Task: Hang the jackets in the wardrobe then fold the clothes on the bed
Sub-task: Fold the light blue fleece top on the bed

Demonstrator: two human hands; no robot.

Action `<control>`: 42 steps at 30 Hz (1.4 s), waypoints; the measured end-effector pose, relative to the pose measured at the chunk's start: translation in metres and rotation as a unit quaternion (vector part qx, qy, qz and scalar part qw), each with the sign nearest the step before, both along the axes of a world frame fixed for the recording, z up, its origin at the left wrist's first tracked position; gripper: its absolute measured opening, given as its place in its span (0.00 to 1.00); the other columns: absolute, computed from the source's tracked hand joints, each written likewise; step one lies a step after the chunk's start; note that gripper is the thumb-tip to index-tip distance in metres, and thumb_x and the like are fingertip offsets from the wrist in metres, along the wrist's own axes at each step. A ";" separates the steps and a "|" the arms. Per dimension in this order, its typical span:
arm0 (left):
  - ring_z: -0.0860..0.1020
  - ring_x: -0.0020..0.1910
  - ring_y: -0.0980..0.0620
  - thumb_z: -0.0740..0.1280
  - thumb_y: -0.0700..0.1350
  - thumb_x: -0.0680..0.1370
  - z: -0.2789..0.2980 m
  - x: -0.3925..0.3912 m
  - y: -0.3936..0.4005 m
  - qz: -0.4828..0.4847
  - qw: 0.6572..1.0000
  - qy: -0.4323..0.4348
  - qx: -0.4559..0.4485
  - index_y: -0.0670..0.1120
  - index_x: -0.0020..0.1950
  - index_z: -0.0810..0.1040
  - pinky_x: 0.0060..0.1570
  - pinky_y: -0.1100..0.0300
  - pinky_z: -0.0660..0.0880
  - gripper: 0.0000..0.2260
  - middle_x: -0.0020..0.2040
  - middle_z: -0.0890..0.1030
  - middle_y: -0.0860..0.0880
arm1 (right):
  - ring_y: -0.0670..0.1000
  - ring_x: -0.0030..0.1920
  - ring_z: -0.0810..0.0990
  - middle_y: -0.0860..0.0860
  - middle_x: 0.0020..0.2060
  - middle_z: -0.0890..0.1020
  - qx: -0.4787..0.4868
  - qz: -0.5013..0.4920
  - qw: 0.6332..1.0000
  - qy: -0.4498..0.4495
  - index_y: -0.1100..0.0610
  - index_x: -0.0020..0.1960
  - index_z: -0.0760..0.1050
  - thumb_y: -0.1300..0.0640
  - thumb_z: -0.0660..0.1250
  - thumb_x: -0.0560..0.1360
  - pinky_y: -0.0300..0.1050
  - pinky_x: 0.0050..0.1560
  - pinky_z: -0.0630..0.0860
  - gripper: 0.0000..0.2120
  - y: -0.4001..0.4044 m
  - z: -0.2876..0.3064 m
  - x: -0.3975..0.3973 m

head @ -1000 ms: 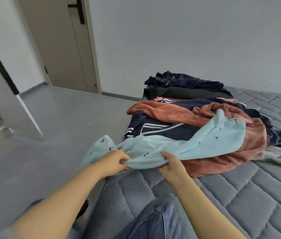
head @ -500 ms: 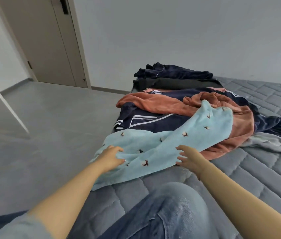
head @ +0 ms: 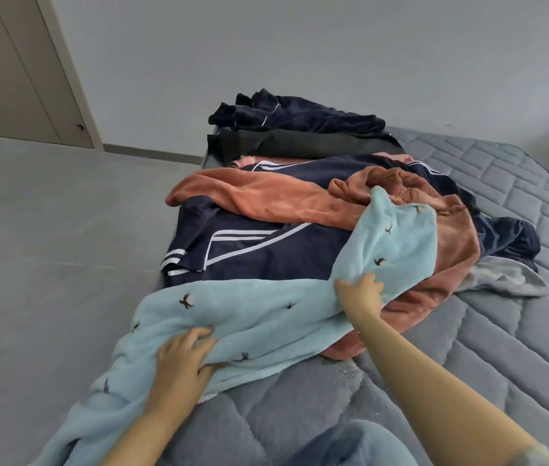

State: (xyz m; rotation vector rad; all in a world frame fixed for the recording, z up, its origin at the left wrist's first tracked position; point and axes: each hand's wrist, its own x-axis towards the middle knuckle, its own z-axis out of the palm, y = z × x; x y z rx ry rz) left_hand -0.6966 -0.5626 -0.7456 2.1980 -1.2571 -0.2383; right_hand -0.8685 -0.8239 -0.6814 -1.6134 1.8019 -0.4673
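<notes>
I have my left hand (head: 182,358) and right hand (head: 360,294) apart, both gripping the light blue garment (head: 249,317) at the bed's (head: 468,364) near-left edge, probably to drag it off the clothes pile (head: 300,210) for folding.

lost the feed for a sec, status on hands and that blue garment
Left hand grips light blue garment. Right hand grips it further up. Its far end lies on the clothes pile.
</notes>
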 end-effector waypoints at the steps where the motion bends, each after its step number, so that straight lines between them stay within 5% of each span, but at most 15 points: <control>1: 0.79 0.56 0.47 0.73 0.35 0.72 0.004 0.005 -0.003 0.012 0.997 0.054 -0.045 0.50 0.55 0.81 0.57 0.56 0.70 0.15 0.56 0.80 0.56 | 0.60 0.48 0.76 0.56 0.49 0.74 -0.016 -0.001 1.000 -0.025 0.61 0.53 0.71 0.53 0.67 0.75 0.48 0.44 0.69 0.14 -0.001 -0.002 -0.006; 3: 0.79 0.53 0.51 0.67 0.30 0.75 0.022 0.015 -0.015 0.050 0.982 0.149 -0.106 0.52 0.54 0.78 0.53 0.61 0.72 0.17 0.52 0.81 0.57 | 0.54 0.35 0.71 0.52 0.32 0.71 -0.004 -0.021 0.992 -0.125 0.58 0.37 0.67 0.59 0.66 0.72 0.46 0.37 0.66 0.10 -0.001 -0.003 -0.023; 5: 0.78 0.49 0.51 0.63 0.28 0.75 0.051 0.025 -0.033 0.092 0.968 0.161 -0.168 0.53 0.53 0.76 0.49 0.64 0.71 0.19 0.48 0.81 0.55 | 0.50 0.31 0.71 0.52 0.29 0.70 0.059 -0.073 0.951 -0.294 0.58 0.34 0.68 0.66 0.65 0.72 0.44 0.31 0.69 0.10 0.002 0.007 -0.038; 9: 0.76 0.40 0.59 0.58 0.30 0.74 0.115 0.032 -0.060 0.130 0.946 0.154 -0.256 0.54 0.51 0.76 0.39 0.63 0.70 0.20 0.41 0.79 0.60 | 0.52 0.42 0.81 0.57 0.43 0.81 0.065 -0.046 0.857 -0.509 0.65 0.50 0.77 0.72 0.63 0.75 0.40 0.38 0.81 0.07 0.003 0.057 -0.056; 13: 0.76 0.42 0.67 0.57 0.36 0.74 0.155 -0.004 -0.071 0.028 0.952 0.120 -0.280 0.60 0.51 0.74 0.40 0.75 0.69 0.19 0.43 0.79 0.61 | 0.54 0.48 0.82 0.60 0.51 0.82 -0.059 -0.021 0.826 -0.561 0.65 0.59 0.76 0.73 0.64 0.74 0.48 0.52 0.80 0.14 0.001 0.105 -0.100; 15: 0.76 0.46 0.66 0.61 0.37 0.75 0.153 -0.035 -0.073 -0.080 0.965 0.130 -0.214 0.64 0.54 0.73 0.44 0.79 0.68 0.20 0.48 0.79 0.64 | 0.53 0.47 0.80 0.59 0.49 0.80 -0.101 -0.082 0.817 -0.563 0.64 0.58 0.75 0.75 0.62 0.74 0.45 0.50 0.79 0.15 0.007 0.107 -0.137; 18: 0.69 0.71 0.54 0.70 0.47 0.78 0.109 -0.069 -0.068 -0.218 0.970 0.094 0.052 0.55 0.69 0.72 0.66 0.70 0.63 0.20 0.71 0.71 0.53 | 0.49 0.40 0.75 0.55 0.44 0.77 -0.040 -0.193 0.840 -0.505 0.58 0.47 0.73 0.74 0.58 0.76 0.37 0.37 0.77 0.13 0.032 0.075 -0.188; 20: 0.59 0.77 0.53 0.69 0.54 0.77 0.076 -0.077 -0.054 -0.214 0.962 0.050 0.161 0.55 0.75 0.66 0.73 0.61 0.56 0.27 0.79 0.60 0.51 | 0.50 0.40 0.74 0.55 0.47 0.76 0.068 -0.243 0.843 -0.475 0.57 0.45 0.71 0.70 0.56 0.78 0.40 0.43 0.78 0.11 0.051 0.037 -0.213; 22: 0.57 0.77 0.55 0.69 0.57 0.76 0.055 -0.073 -0.040 -0.185 0.967 0.000 0.174 0.58 0.75 0.64 0.74 0.58 0.53 0.29 0.79 0.58 0.54 | 0.53 0.45 0.76 0.54 0.48 0.77 0.154 -0.277 0.803 -0.506 0.57 0.53 0.73 0.64 0.57 0.79 0.49 0.56 0.76 0.08 0.066 0.008 -0.225; 25: 0.53 0.78 0.53 0.70 0.58 0.74 0.042 -0.059 -0.018 -0.155 0.957 -0.091 0.226 0.63 0.75 0.61 0.74 0.50 0.51 0.32 0.79 0.53 0.57 | 0.53 0.50 0.78 0.52 0.51 0.78 0.164 -0.280 0.799 -0.506 0.53 0.64 0.71 0.56 0.62 0.79 0.52 0.57 0.73 0.14 0.078 -0.002 -0.224; 29: 0.68 0.67 0.51 0.67 0.45 0.77 0.042 -0.046 0.001 -0.080 0.978 -0.093 0.172 0.57 0.62 0.75 0.60 0.55 0.68 0.15 0.68 0.72 0.54 | 0.56 0.56 0.78 0.54 0.60 0.78 0.207 -0.255 0.825 -0.461 0.57 0.68 0.69 0.57 0.68 0.77 0.51 0.51 0.76 0.21 0.079 0.006 -0.201; 33: 0.77 0.47 0.47 0.65 0.35 0.76 0.058 -0.045 0.001 -0.045 0.995 0.035 0.083 0.53 0.41 0.76 0.41 0.57 0.67 0.12 0.45 0.80 0.51 | 0.62 0.61 0.74 0.58 0.68 0.66 0.125 -0.242 0.921 -0.278 0.62 0.72 0.61 0.58 0.73 0.71 0.57 0.58 0.76 0.34 0.088 0.018 -0.158; 37: 0.80 0.43 0.53 0.71 0.40 0.76 0.077 -0.042 0.003 -0.074 0.986 0.134 0.071 0.51 0.42 0.83 0.44 0.61 0.74 0.06 0.41 0.83 0.53 | 0.52 0.46 0.76 0.52 0.48 0.77 0.100 -0.009 0.949 -0.298 0.57 0.60 0.73 0.61 0.68 0.75 0.41 0.41 0.72 0.15 0.114 0.042 -0.098; 39: 0.81 0.43 0.57 0.74 0.42 0.75 0.085 -0.038 0.008 -0.083 0.964 0.248 0.047 0.49 0.45 0.85 0.46 0.67 0.75 0.02 0.42 0.85 0.53 | 0.52 0.45 0.76 0.53 0.45 0.79 0.118 0.112 0.947 -0.278 0.56 0.54 0.79 0.63 0.67 0.75 0.42 0.43 0.72 0.09 0.129 0.050 -0.064; 42: 0.81 0.44 0.58 0.73 0.41 0.76 0.088 -0.007 0.020 0.015 0.970 0.239 -0.048 0.48 0.48 0.84 0.47 0.69 0.74 0.04 0.45 0.85 0.55 | 0.50 0.48 0.77 0.50 0.49 0.80 0.120 0.227 0.941 -0.222 0.57 0.58 0.79 0.62 0.66 0.76 0.45 0.53 0.76 0.12 0.149 0.050 -0.010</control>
